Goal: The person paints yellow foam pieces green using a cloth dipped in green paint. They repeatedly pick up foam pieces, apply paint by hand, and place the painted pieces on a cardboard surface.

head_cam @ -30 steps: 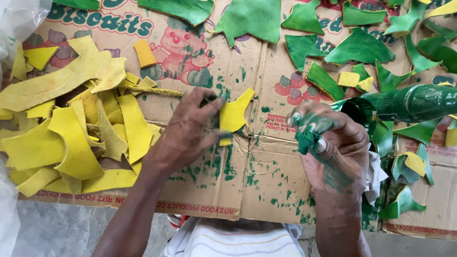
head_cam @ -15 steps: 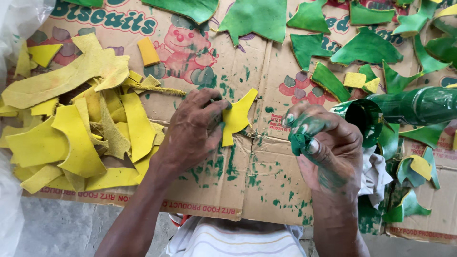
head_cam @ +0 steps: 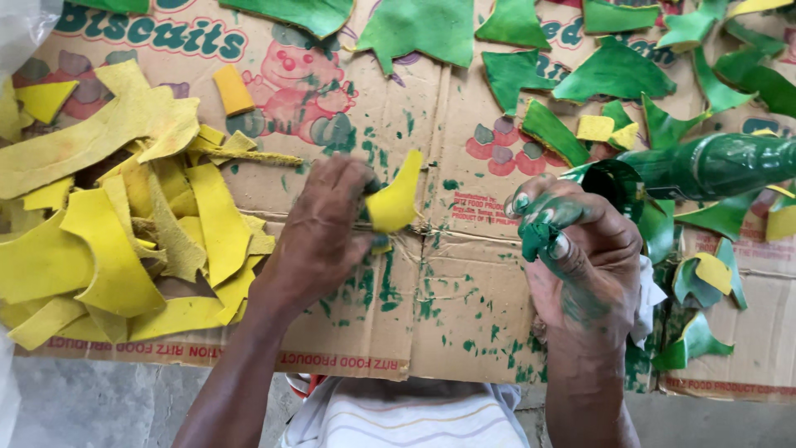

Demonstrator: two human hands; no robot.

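My left hand (head_cam: 319, 232) holds a small yellow leather scrap (head_cam: 395, 202) by its lower edge, lifted a little above the flattened cardboard (head_cam: 464, 299). My right hand (head_cam: 580, 249), smeared with green dye, pinches a small green-soaked dauber (head_cam: 533, 239) between thumb and fingers, a short way right of the scrap. A cut-open green-stained plastic bottle (head_cam: 705, 166) lies on its side just beyond my right hand, its mouth facing the hand.
A heap of yellow leather offcuts (head_cam: 124, 241) lies on the left of the cardboard. Green-dyed pieces (head_cam: 613, 75) are spread along the top and right side. A white rag (head_cam: 647, 303) sits under my right wrist. Grey floor shows below.
My left hand has raised the yellow scrap and tilted it upright. My right hand has drifted slightly toward it, still pinching the green dauber.
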